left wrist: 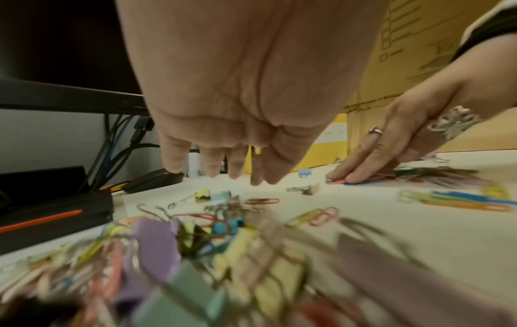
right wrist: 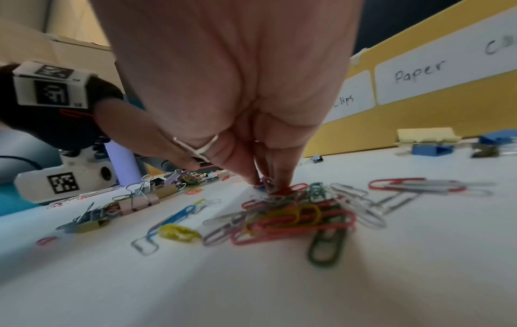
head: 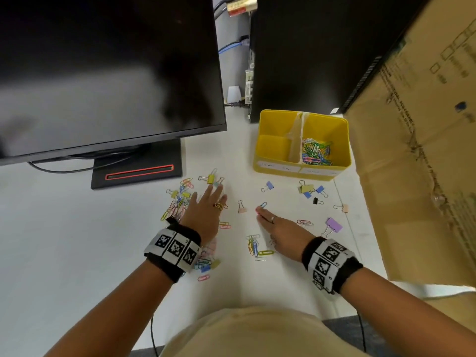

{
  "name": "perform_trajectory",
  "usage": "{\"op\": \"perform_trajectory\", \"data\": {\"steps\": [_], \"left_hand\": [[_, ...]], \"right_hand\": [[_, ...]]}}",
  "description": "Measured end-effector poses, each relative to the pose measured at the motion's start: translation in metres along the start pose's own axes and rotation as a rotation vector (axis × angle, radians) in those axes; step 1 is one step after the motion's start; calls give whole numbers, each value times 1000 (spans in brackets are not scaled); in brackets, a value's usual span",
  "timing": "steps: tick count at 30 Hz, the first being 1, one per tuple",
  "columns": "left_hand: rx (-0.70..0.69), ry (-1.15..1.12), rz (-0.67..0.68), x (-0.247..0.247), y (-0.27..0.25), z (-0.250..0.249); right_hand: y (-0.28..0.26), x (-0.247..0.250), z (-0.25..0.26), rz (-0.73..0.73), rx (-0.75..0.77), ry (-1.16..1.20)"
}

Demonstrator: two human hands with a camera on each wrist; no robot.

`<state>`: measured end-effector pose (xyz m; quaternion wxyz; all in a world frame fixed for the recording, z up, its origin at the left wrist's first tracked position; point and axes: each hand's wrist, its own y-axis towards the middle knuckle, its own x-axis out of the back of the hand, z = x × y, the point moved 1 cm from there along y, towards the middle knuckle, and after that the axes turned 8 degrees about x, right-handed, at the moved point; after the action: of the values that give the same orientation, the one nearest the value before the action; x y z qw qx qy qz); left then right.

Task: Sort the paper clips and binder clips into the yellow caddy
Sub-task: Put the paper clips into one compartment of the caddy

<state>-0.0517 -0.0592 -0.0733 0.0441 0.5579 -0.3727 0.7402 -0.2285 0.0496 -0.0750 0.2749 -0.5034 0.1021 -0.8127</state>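
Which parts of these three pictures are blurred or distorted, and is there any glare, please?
Head view: sharp on the yellow caddy, edges bowed by the wide lens, soft pale reflections on the dark monitor. Left wrist view: the heap of clips up close is badly smeared, while the left hand stays fairly clear. Right wrist view: the nearest paper clips are soft, and the right hand looms large.
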Motion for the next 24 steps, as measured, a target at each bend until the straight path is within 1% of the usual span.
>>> {"op": "perform_trajectory", "data": {"steps": [3,6,8,10,12,13,15,16,18,20,22,24], "left_hand": [[-32,41,63,-16,-23,-16],[-88,17,118,-36,-43,-36],[-126,-11,159,-38,-52,-46],[-136,-88,181,-30,-55,-48],[-111,-125,142,-24,-53,-46],[-96,-132,118,-26,-51,-45],[-90,-163,149,-32,-51,-47],[-91,-200,188,-35,-53,-51],[-150,-205,237,-36,-63,-61],[-211,-178,202,-31,-69,-70],[-188,-242,124,-25,-62,-74],[-173,-305,77,-23,-49,-77]], "right_hand": [[-14,-11,1,0,59,-52],[-24,-20,2,-34,109,-22],[-30,-18,0,-93,99,29],[-37,-12,-4,-220,-9,101],[-43,-9,-12,-371,-158,141],[-46,-10,-17,-407,-230,152],[-48,-17,-22,-396,-329,162],[-48,-22,-22,-378,-337,158],[-45,-30,-17,-360,-302,147],[-43,-32,-11,-370,-269,146],[-45,-30,-10,-391,-283,150],[-48,-28,-13,-341,-323,155]]}}
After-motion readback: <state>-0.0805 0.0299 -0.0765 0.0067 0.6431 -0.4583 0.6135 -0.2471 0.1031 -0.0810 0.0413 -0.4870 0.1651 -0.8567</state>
